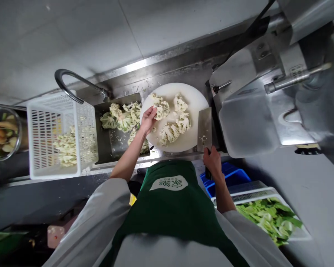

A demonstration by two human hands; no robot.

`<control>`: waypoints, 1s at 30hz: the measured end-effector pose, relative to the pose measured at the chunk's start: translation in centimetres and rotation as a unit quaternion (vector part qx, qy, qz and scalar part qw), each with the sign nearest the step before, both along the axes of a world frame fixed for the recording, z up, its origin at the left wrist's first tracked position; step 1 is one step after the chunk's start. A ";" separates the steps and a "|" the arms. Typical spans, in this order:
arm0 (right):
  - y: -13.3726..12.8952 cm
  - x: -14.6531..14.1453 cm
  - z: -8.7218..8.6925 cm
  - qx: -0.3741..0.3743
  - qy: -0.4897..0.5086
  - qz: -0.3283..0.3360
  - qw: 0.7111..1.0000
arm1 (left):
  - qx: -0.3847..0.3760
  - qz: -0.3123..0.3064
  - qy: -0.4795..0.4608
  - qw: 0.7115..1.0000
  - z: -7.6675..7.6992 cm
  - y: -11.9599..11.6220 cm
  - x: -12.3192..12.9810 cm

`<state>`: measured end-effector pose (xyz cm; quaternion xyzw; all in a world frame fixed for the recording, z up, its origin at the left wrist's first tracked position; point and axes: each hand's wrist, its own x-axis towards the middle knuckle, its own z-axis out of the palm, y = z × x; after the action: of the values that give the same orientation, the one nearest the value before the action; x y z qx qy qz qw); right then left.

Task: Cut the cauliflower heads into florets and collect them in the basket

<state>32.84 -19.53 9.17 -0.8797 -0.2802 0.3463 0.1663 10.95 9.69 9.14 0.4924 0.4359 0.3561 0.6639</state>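
My left hand (148, 119) grips a cauliflower piece (160, 107) over the left side of a round white cutting board (193, 97). In my right hand (212, 161) is the dark handle of a cleaver (204, 126), its broad blade lying across the board's right edge with small white crumbs on it. More cauliflower florets (169, 132) rest at the middle of the board, and another floret (180, 102) sits near its far side. Left of the board, several cauliflower chunks (124, 118) with green leaves lie in the sink.
A white plastic basket (52, 172) holding cut cauliflower stands left of the sink (102, 144), below a curved faucet (69, 74). A metal slicing machine (249, 124) occupies the right. Lower right are a blue crate (236, 174) and a basket of leafy greens (275, 218).
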 end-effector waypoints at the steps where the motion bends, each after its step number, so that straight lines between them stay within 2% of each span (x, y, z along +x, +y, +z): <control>1: 0.0 0.0 -0.1 0.002 0.003 -0.001 1.000 | -0.041 0.009 -0.032 0.999 0.7 -0.6 -0.5; 4: 0.2 0.1 -0.3 0.006 -0.001 -0.001 1.000 | -0.129 0.025 -0.099 0.986 2.8 -2.4 -1.6; 8: 0.4 0.3 -0.2 0.005 -0.010 0.008 1.000 | -0.165 0.047 -0.116 0.978 4.3 -4.0 -2.3; 12: 0.5 0.2 0.1 0.019 -0.014 0.017 1.000 | -0.130 0.007 -0.045 0.990 4.9 -5.0 -3.4; 16: 0.5 0.2 0.3 0.026 -0.034 0.021 0.999 | -0.024 -0.047 0.038 0.998 5.1 -6.7 -5.6; 19: 0.5 0.2 0.1 0.023 -0.043 0.028 0.998 | 0.022 -0.030 0.063 0.997 4.5 -8.5 -7.4; 22: 0.5 0.2 -0.1 0.021 -0.063 0.038 0.997 | 0.055 0.020 0.090 0.994 3.3 -9.9 -9.0; 26: 0.1 0.0 0.1 -0.003 -0.121 0.067 0.990 | 0.105 0.044 0.145 0.983 0.8 -11.2 -10.9; 30: -0.7 -1.2 1.9 0.025 -0.174 0.081 0.981 | 0.114 0.048 0.171 0.977 -2.3 -12.4 -12.0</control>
<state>31.61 -20.18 11.03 -0.8964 -0.3837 0.1936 0.1080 -1.01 -2.67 6.86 0.5972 0.5226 0.3451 0.5011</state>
